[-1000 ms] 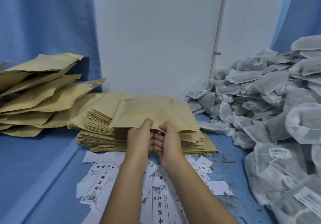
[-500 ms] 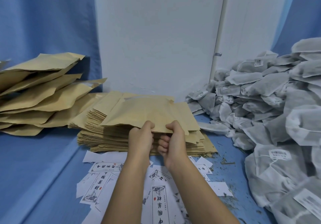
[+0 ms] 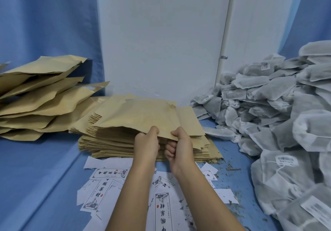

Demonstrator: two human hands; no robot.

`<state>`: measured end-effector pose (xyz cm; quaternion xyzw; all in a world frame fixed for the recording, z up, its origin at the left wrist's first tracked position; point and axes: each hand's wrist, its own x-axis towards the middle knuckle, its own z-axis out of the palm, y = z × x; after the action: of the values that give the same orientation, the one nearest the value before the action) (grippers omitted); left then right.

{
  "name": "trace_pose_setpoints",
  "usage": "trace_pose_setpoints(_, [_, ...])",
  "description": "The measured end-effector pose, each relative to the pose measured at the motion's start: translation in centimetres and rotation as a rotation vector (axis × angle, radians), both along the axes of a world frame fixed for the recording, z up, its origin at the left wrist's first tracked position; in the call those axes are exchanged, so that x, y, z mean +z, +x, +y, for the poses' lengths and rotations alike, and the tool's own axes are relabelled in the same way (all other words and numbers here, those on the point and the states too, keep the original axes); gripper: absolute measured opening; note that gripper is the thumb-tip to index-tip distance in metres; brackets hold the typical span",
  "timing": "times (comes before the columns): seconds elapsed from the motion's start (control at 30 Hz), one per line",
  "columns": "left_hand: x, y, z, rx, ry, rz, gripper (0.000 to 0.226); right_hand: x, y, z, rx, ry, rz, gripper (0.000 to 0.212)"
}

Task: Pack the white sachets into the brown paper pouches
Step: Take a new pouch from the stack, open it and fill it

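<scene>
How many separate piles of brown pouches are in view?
2. A loose heap at far left; a flat stack at centre. The heap runs off-frame, so more may be hidden.

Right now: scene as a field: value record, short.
left hand: pinches near edge of top pouch
right hand: pinches same edge, beside left hand
top pouch: near edge raised off pouch stack
sachet heap: right side, no hand on it
bulging pouches: piled at left
paper labels: scattered in front of stack
</scene>
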<state>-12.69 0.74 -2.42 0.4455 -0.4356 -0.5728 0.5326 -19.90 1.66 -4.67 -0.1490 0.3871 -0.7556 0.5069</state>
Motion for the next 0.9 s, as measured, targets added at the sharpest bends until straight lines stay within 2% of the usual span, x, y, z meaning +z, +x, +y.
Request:
trace_pose_setpoints(0.1, [0.1, 0.0, 0.3, -0.079, 0.025, -0.017, 0.027, 0.0, 0.4, -0.2, 0.042, 0.009, 0.034, 0.026])
trace_pose_setpoints(0.2, [0.0, -0.1, 0.5, -0.119, 0.049, 0.042, 0.037, -0.1, 0.6, -0.1, 0.089, 0.038, 0.082, 0.02])
trace_pose_setpoints(0.27, [-0.1, -0.1, 0.2, -0.074, 0.049, 0.068, 0.037, -0.1, 0.5, 0.0, 0.124, 0.053, 0.103, 0.02])
trace_pose_setpoints(0.37, [-0.6, -0.2, -0.2, 0.007, 0.036, 0.009, 0.029, 0.1, 0.3, 0.1, 0.14, 0.055, 0.128, 0.027])
trace_pose_setpoints(0.5, [-0.6, -0.3, 0.0, -0.027, 0.017, -0.037, 0.029, 0.3, 0.5, 0.2, 0.142, 0.035, 0.131, 0.031])
trace_pose_setpoints(0.57, [-0.5, -0.3, 0.2, -0.055, 0.031, 0.008, 0.033, 0.2, 0.5, 0.2, 0.149, 0.051, 0.163, 0.03])
trace_pose_setpoints(0.67, [-0.7, -0.2, -0.1, -0.041, 0.052, 0.045, 0.036, 0.0, 0.6, 0.3, 0.13, 0.078, 0.271, 0.032])
trace_pose_setpoints(0.73, [-1.0, -0.2, -0.3, -0.011, 0.035, -0.026, 0.031, 0.2, 0.7, 0.4, 0.129, 0.085, 0.336, 0.034])
trace_pose_setpoints(0.8, [-1.3, -0.1, -0.6, 0.011, 0.007, -0.097, 0.029, 0.5, 0.6, 0.7, 0.126, 0.084, 0.33, 0.035])
trace_pose_setpoints(0.9, [-1.3, 0.3, -1.0, 0.092, -0.016, -0.035, 0.027, 0.4, 0.3, 0.7, 0.033, 0.077, 0.236, 0.032])
